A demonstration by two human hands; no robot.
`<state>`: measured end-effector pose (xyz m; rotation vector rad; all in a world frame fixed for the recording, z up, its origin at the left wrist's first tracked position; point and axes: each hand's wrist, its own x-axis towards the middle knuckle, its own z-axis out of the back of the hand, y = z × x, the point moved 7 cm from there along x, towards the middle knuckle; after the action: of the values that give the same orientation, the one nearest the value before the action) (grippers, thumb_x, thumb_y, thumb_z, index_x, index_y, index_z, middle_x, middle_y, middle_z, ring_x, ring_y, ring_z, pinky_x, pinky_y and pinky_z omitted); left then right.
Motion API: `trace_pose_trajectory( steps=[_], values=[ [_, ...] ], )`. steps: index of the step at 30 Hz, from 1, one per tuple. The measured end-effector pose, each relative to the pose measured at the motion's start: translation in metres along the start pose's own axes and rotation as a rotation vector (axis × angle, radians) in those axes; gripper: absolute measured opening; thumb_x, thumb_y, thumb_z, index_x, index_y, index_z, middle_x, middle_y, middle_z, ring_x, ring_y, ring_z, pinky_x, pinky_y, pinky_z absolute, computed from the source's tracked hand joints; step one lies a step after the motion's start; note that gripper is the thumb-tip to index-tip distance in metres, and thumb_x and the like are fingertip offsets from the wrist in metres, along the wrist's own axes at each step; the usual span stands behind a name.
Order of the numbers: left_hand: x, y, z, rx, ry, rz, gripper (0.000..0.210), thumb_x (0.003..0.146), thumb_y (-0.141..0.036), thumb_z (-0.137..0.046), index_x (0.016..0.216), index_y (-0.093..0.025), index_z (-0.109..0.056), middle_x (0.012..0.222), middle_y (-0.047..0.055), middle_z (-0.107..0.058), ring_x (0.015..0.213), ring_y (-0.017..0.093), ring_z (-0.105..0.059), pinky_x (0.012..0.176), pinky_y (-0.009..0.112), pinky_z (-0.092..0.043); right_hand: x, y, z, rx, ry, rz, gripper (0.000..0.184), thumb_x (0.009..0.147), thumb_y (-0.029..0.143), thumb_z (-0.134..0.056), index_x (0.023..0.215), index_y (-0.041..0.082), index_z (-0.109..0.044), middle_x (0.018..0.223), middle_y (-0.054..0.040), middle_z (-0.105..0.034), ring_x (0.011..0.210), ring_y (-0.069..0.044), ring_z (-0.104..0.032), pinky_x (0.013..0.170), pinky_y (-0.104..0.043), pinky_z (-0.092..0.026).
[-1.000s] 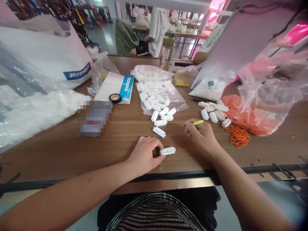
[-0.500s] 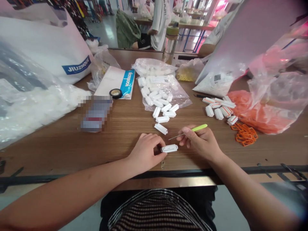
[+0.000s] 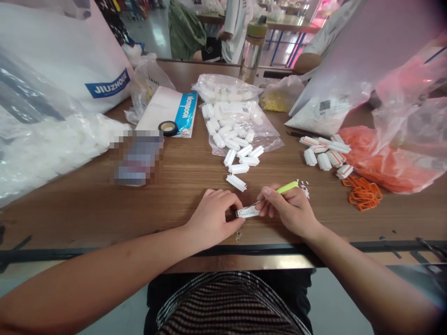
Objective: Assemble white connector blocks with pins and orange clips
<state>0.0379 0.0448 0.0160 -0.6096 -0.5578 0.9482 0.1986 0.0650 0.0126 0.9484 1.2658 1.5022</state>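
Observation:
Between the thumb and fingers of my left hand (image 3: 217,215) is the left end of a white plastic connector housing (image 3: 248,212), its face dotted with rows of small holes. My right hand (image 3: 288,207) is closed around a thin metal pick with a lime-green handle (image 3: 287,187). The pick's tip lies over the top of the connector housing; whether it enters a hole I cannot tell. Some right fingertips are at the housing's right end. Tiny white pieces (image 3: 304,189) lie just behind my right hand. Loose white housings (image 3: 236,182) lie farther up the table.
Behind are an opened clear bag of white housings (image 3: 223,108), a notebook (image 3: 157,109) with black tape (image 3: 168,128), and a bottle (image 3: 252,51). Orange frames (image 3: 365,193) and orange-striped housings (image 3: 324,160) lie right. A large bag (image 3: 52,144) stands left; a person (image 3: 234,32) is beyond the table.
My right hand has brought the pick down and left onto the housing, its fingertips now at the housing's end. The tiny white pieces behind the hand have come into sight. The view has shifted slightly.

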Motion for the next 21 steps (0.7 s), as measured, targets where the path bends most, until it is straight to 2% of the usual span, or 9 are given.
trace_pose_trajectory(
  steps=[21],
  values=[
    [0.0003, 0.0005, -0.0002, -0.01, 0.013, 0.016, 0.011, 0.08, -0.023, -0.07, 0.083, -0.022, -0.059, 0.081, -0.004, -0.065, 0.079, 0.018, -0.059, 0.081, 0.038, -0.037, -0.0017, 0.0029, -0.0014, -0.06, 0.0, 0.039, 0.032, 0.094, 0.041, -0.056, 0.076, 0.018, -0.069, 0.066, -0.0029, -0.07, 0.052, -0.011, -0.065, 0.043, -0.022, -0.046]
  ],
)
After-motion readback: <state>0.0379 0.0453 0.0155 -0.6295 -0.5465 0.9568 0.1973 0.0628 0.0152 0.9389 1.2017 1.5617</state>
